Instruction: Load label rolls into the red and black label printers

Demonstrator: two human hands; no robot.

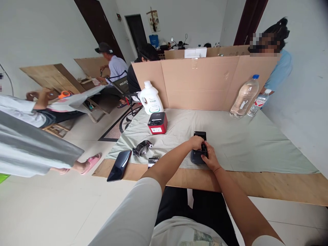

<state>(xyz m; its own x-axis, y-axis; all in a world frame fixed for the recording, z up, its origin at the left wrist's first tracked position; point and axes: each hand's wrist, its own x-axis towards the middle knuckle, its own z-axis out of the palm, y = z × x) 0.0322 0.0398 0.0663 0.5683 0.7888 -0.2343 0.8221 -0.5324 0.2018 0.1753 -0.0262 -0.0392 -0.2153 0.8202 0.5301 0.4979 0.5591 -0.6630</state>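
Note:
A small black printer-like device (199,136) with its lid raised sits on the pale green cloth (243,143) near the table's front edge. My left hand (196,142) grips its top left side. My right hand (210,160) holds its front right, fingers reaching into the open compartment. To the left lie a crumpled black roll of material (142,147), a small dark item (153,160), and a black phone (119,165) on the bare wood.
A red and black label printer (157,123) and a white detergent jug (150,98) stand at the back left. Two water bottles (244,97) stand back right against a cardboard screen (202,82). Several people sit or stand around the room.

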